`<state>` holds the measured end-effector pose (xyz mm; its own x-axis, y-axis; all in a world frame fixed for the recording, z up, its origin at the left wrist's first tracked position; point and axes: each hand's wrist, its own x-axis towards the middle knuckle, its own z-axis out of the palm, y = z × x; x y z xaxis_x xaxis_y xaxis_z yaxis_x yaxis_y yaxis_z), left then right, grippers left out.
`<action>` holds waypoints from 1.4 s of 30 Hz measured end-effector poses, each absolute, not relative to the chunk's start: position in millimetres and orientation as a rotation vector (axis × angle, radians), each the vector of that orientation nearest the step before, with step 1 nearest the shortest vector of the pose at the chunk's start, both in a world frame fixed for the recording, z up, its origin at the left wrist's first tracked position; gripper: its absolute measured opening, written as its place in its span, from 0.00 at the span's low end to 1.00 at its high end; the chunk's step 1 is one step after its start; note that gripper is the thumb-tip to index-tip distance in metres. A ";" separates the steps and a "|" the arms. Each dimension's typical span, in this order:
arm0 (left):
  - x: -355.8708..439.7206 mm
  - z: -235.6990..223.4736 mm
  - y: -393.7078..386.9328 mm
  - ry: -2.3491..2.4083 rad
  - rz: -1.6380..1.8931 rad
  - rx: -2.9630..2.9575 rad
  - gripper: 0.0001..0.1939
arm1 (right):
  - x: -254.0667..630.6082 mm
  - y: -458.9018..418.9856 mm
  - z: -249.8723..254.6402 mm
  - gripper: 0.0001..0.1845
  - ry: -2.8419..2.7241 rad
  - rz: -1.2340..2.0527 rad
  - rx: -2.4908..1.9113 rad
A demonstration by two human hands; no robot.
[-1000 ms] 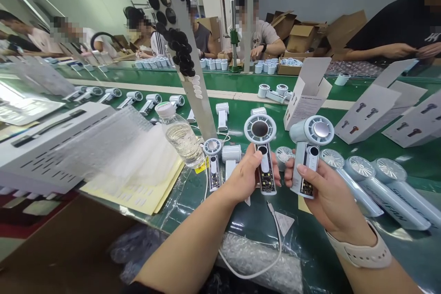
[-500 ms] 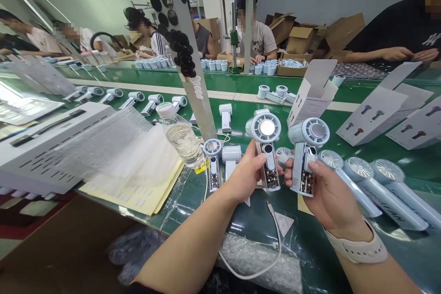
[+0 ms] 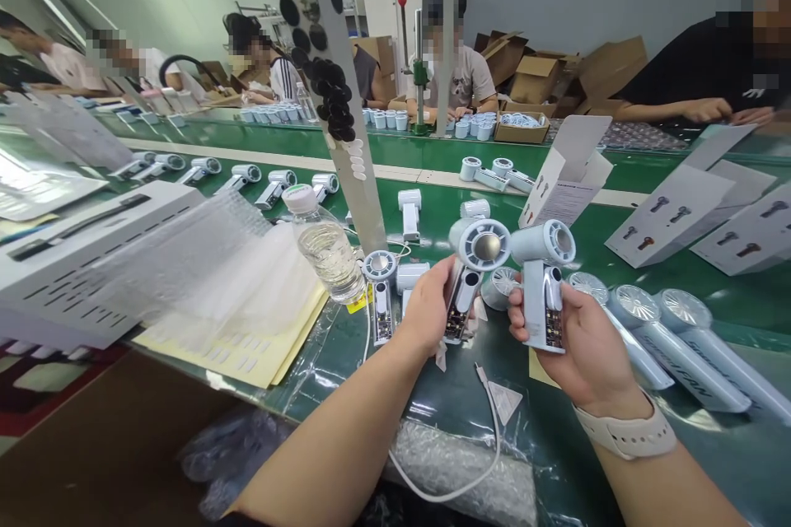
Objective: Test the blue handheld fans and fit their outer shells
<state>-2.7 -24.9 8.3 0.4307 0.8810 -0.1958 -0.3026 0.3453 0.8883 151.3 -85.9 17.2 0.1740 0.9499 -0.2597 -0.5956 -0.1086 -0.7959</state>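
Note:
My left hand (image 3: pixel 431 309) is closed around the handle of a light-blue handheld fan (image 3: pixel 486 245), whose bare circuit board shows in the open handle. A second handheld fan (image 3: pixel 544 296) is gripped in my right hand (image 3: pixel 593 342), its head turned toward the right and part of its circuit board visible. Just left of my left hand, another open-handled fan (image 3: pixel 380 296) stands by a fan lying with its head sideways (image 3: pixel 412 276). Below both hands a white charging cable (image 3: pixel 491 395) curves over the green table beside a clear triangular sticker (image 3: pixel 507 402).
A water bottle (image 3: pixel 325 243) stands left of the metal post (image 3: pixel 355 173). Several finished fans (image 3: pixel 685 346) lie at right, with white boxes (image 3: pixel 661 214) behind them. Yellow sheets (image 3: pixel 290 346) and a white machine (image 3: pixel 92 263) sit left. Co-workers sit across the conveyor belt.
The fan in my left hand has tilted and moved slightly down. The fan in my right hand has turned, its head now facing more to the right. Both stay held.

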 end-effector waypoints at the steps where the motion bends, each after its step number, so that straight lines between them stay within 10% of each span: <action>1: -3.2 10.4 -25.6 0.707 0.912 0.856 0.17 | 151.2 -87.2 18.5 0.15 -0.495 1.402 -0.957; 13: -16.5 20.2 -36.6 0.514 0.900 1.145 0.30 | 154.9 -95.6 17.9 0.23 -0.628 1.488 -0.710; 42: -11.3 19.9 -36.6 0.483 0.929 0.898 0.25 | 147.7 -103.4 29.5 0.16 -0.858 1.335 -0.882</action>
